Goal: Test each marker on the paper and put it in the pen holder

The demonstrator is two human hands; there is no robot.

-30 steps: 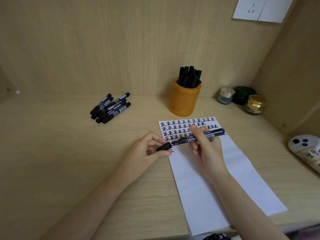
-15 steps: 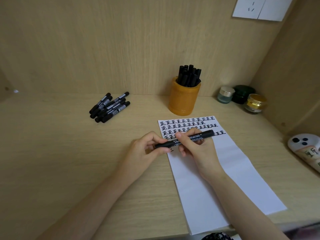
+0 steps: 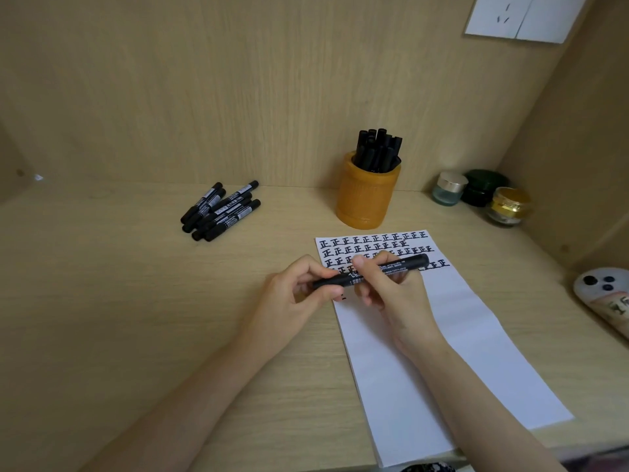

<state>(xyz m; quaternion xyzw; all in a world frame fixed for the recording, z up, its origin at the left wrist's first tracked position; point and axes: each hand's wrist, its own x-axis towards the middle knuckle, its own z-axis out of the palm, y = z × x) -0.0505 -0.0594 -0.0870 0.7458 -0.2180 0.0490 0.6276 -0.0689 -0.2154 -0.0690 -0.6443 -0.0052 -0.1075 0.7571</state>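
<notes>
From the head camera we see, just below the middle of the frame, a black marker (image 3: 371,271) held nearly level over the top part of the paper (image 3: 442,352), its right end a little higher. The left hand (image 3: 292,301) pinches the marker's left end between curled fingers and thumb. The right hand (image 3: 391,291) is wrapped round the barrel, thumb on top, and hides part of the printed label. The marker reads as one unbroken black stick, and we cannot tell whether it touches the sheet. The paper lies on the wooden desk (image 3: 136,301) and runs from centre to the lower right. Rows of black written characters fill its upper end, partly covered by the hands. Above the paper, at centre, stands the orange pen holder (image 3: 366,199), with a bunch of black markers (image 3: 377,148) upright in it. To the left of the holder, well apart from it, a pile of black markers (image 3: 221,211) lies on the desk. At the right, by the corner of the walls, we see a clear glass jar (image 3: 449,188), a dark green jar (image 3: 485,187) and a gold jar (image 3: 509,206) close together. A white object with dark spots (image 3: 602,294) lies at the right edge, and a white wall socket (image 3: 520,17) sits at the upper right.
</notes>
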